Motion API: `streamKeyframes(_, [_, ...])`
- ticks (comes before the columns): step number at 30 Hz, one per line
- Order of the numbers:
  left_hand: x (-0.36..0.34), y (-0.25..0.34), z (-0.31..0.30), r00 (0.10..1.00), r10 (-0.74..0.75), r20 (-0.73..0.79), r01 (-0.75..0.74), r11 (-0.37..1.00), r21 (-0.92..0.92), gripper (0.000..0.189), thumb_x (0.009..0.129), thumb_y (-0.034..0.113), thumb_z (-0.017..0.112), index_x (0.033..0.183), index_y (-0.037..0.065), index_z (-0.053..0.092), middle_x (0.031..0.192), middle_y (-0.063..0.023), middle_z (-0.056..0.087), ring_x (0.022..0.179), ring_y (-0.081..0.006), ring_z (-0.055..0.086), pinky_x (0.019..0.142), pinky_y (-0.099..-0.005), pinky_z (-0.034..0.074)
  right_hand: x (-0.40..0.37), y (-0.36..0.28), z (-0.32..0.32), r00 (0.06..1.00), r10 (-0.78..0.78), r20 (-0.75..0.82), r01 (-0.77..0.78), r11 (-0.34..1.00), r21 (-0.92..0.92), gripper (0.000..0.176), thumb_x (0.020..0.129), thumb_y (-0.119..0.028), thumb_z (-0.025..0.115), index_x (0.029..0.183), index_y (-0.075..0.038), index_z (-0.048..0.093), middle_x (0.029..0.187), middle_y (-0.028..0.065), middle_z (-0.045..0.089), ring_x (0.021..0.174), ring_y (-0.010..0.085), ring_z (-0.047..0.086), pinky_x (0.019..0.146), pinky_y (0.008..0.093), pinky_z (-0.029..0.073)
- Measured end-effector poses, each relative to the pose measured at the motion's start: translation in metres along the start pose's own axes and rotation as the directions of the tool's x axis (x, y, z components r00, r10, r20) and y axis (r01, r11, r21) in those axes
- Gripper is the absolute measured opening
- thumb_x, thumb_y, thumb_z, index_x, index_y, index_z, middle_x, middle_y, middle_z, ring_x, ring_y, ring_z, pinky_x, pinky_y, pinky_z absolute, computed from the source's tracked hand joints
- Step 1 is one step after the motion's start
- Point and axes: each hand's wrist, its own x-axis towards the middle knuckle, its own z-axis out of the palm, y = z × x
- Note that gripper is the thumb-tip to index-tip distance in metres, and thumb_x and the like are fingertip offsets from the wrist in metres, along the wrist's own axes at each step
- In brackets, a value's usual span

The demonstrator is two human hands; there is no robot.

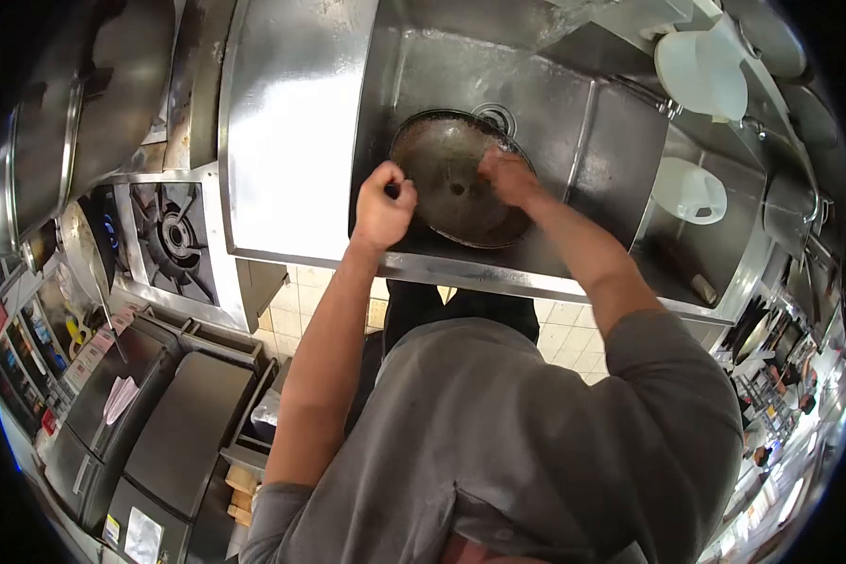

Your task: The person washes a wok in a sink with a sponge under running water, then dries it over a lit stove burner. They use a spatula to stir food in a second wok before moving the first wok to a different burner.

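A dark, round metal wok (442,155) lies tilted in the steel sink (555,122), with a small dark spot near the middle of its bowl. At its left edge, my left hand (385,202) is closed in a fist around the wok's handle, whose dark round end shows between the fingers. My right hand (509,176) is over the right side of the bowl, its fingers curled and blurred by motion. Whatever it may hold is hidden. Behind the wok is the round sink drain (494,117), partly covered by the rim.
Left of the sink is a bright steel counter (291,132), then a gas burner (174,235). A white plastic jug (689,191) stands in the right basin, with another white container (700,75) behind it. The sink's front edge (498,273) runs before my body.
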Motion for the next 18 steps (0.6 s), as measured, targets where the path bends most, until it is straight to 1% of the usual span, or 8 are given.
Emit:
streamKeyframes(2, [0.007,0.025,0.010,0.973,0.224,-0.061,-0.220,0.973,0.068,0.015,0.083,0.002,0.064,0.079,0.002,0.049,0.069,-0.0154,0.050,0.063,-0.0272,0.053,0.064,-0.0336,0.047,0.013,-0.025,-0.008,0.986,0.152,-0.068,-0.163,0.966,-0.199,0.025,0.085,-0.003,0.056,0.108,-0.004,0.067,0.114,0.0190,0.063,0.105,0.0405,0.063,0.091,0.0482,0.050])
streamKeyframes(4, [0.005,0.014,0.003,0.994,0.112,0.009,-0.113,0.989,0.099,0.018,0.090,-0.001,0.059,0.078,0.003,0.046,0.068,-0.0068,0.056,0.065,-0.0142,0.061,0.062,-0.0294,0.048,0.003,-0.091,-0.030,0.997,0.048,0.064,-0.050,0.998,0.035,0.034,0.076,-0.007,0.065,0.110,-0.004,0.061,0.112,0.0199,0.066,0.104,0.0390,0.063,0.091,0.0496,0.050])
streamKeyframes(6, [0.002,0.006,-0.004,0.999,0.048,-0.005,-0.048,0.999,0.001,0.018,0.090,-0.001,0.059,0.078,0.003,0.046,0.068,-0.0070,0.055,0.065,-0.0146,0.061,0.062,-0.0298,0.048,-0.002,-0.040,-0.001,0.967,0.129,0.221,-0.107,0.988,-0.108,0.033,0.073,-0.005,0.065,0.106,-0.003,0.062,0.119,0.0189,0.064,0.102,0.0389,0.064,0.088,0.0481,0.052])
streamKeyframes(8, [-0.004,0.003,-0.005,0.999,-0.037,-0.007,0.036,0.995,-0.094,0.018,0.090,-0.002,0.059,0.078,0.003,0.046,0.068,-0.0072,0.055,0.065,-0.0149,0.062,0.061,-0.0302,0.048,-0.005,0.004,-0.007,0.881,-0.411,-0.233,0.328,0.887,-0.325,0.036,0.074,-0.005,0.065,0.110,-0.006,0.065,0.119,0.0182,0.064,0.097,0.0404,0.065,0.085,0.0468,0.054])
streamKeyframes(9, [-0.003,0.002,-0.002,1.000,0.006,-0.026,-0.007,0.999,-0.045,0.016,0.087,-0.002,0.061,0.079,0.002,0.047,0.070,-0.0107,0.053,0.066,-0.0196,0.058,0.064,-0.0317,0.047,0.001,0.001,-0.016,0.997,0.003,-0.082,-0.022,0.973,-0.229,0.034,0.076,-0.007,0.064,0.109,-0.007,0.070,0.122,0.0127,0.066,0.106,0.0352,0.065,0.090,0.0447,0.052])
streamKeyframes(14, [-0.003,-0.005,-0.006,0.997,0.060,-0.040,-0.059,0.998,0.023,0.016,0.084,-0.001,0.062,0.079,0.002,0.048,0.072,-0.0115,0.052,0.069,-0.0222,0.054,0.069,-0.0325,0.047,-0.009,-0.101,-0.016,0.980,0.028,0.199,-0.055,0.990,0.132,0.012,0.084,-0.017,0.066,0.089,-0.013,0.076,0.091,0.0124,0.073,0.092,0.0323,0.068,0.080,0.0430,0.054])
streamKeyframes(16, [-0.010,0.005,-0.008,0.998,-0.068,-0.008,0.067,0.993,-0.096,0.019,0.091,0.000,0.058,0.076,0.003,0.047,0.067,-0.0069,0.056,0.067,-0.0139,0.061,0.065,-0.0312,0.050,-0.014,-0.008,0.039,0.993,-0.055,-0.102,0.073,0.981,0.180,0.016,0.083,-0.016,0.065,0.094,-0.014,0.077,0.091,0.0128,0.072,0.091,0.0312,0.068,0.079,0.0437,0.054])
streamKeyframes(18, [-0.003,0.003,-0.006,0.997,0.079,-0.024,-0.076,0.994,0.080,0.019,0.091,0.000,0.058,0.076,0.003,0.046,0.068,-0.0074,0.057,0.067,-0.0147,0.061,0.066,-0.0314,0.050,0.001,0.057,0.037,0.979,0.049,-0.199,0.016,0.950,0.313,0.018,0.083,-0.016,0.064,0.096,-0.012,0.077,0.092,0.0141,0.072,0.092,0.0313,0.068,0.079,0.0435,0.054])
